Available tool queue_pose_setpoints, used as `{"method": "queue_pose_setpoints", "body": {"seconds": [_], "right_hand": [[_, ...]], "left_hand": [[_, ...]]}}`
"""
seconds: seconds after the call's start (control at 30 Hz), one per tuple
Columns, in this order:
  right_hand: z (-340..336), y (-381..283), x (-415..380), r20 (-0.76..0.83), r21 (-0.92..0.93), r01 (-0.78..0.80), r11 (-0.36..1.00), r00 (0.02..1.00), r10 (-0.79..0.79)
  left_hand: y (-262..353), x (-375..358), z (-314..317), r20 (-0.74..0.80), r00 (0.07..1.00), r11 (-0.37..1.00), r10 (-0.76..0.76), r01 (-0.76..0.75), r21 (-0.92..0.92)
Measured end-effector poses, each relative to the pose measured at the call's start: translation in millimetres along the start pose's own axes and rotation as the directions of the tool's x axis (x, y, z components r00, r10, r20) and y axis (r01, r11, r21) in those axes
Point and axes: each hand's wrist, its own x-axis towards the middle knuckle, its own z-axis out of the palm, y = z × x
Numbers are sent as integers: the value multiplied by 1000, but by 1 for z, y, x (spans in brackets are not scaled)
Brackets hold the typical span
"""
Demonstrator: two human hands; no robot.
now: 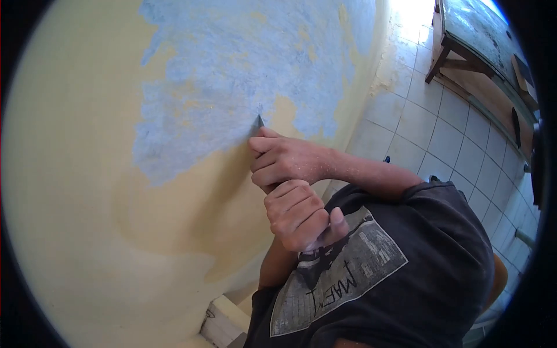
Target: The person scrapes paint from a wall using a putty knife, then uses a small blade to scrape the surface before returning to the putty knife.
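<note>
My right hand (287,162) is closed around a scraper, its handle hidden in my fist. The scraper's thin grey blade (260,122) sticks out past the thumb and meets the wall (75,174) at the lower edge of a patchy blue area (232,75). Just below, my left hand (299,214) is a fist pressed close against the right, its thumb standing out to the side. Whatever lies inside the left fist is hidden. Pale specks dot the right hand and forearm.
White floor tiles (418,116) run along the wall's right side. A worn wooden table (478,35) stands at the upper right. A pale block-like ledge (223,319) juts out at the bottom, beside my dark T-shirt (429,261).
</note>
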Motion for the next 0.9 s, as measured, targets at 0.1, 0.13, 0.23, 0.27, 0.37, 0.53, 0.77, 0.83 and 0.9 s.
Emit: {"method": "queue_pose_setpoints", "body": {"seconds": [0.1, 0.13, 0.23, 0.27, 0.37, 0.53, 0.77, 0.83, 0.9], "right_hand": [[-4, -4, 1, -6, -35, 33, 999, 999, -34], [-3, -5, 0, -6, -39, 42, 998, 999, -42], [3, -2, -5, -27, -33, 30, 999, 999, -31], [2, 2, -4, -45, -38, 25, 999, 999, -27], [5, -1, 1, -53, -102, 99, 990, 993, -105], [-8, -5, -9, 68, -67, -94, 993, 993, 98], [-24, -72, -61, -35, -209, -488, 847, 869, 493], [-22, -84, -89, -82, -207, -639, 741, 766, 638], [-17, -91, -123, -98, -158, -785, 599, 616, 782]], "left_hand": [[8, 5, 0, 0, 1000, 1000, 13, -13, -21], [11, 6, -1, 19, 1000, 999, 8, -8, -33], [-10, -8, 2, -69, 997, 998, -47, 43, -51], [-4, -7, 1, -45, 998, 998, -40, 38, -48], [8, 3, 0, 26, 1000, 999, 8, -7, -37], [-3, -4, -4, 89, 995, 999, -38, 40, -31], [17, -40, 16, 312, 940, 980, -140, 177, -93], [21, -60, 18, 336, 926, 972, -171, 214, -96], [27, -68, 17, 368, 910, 964, -192, 245, -104]]}}
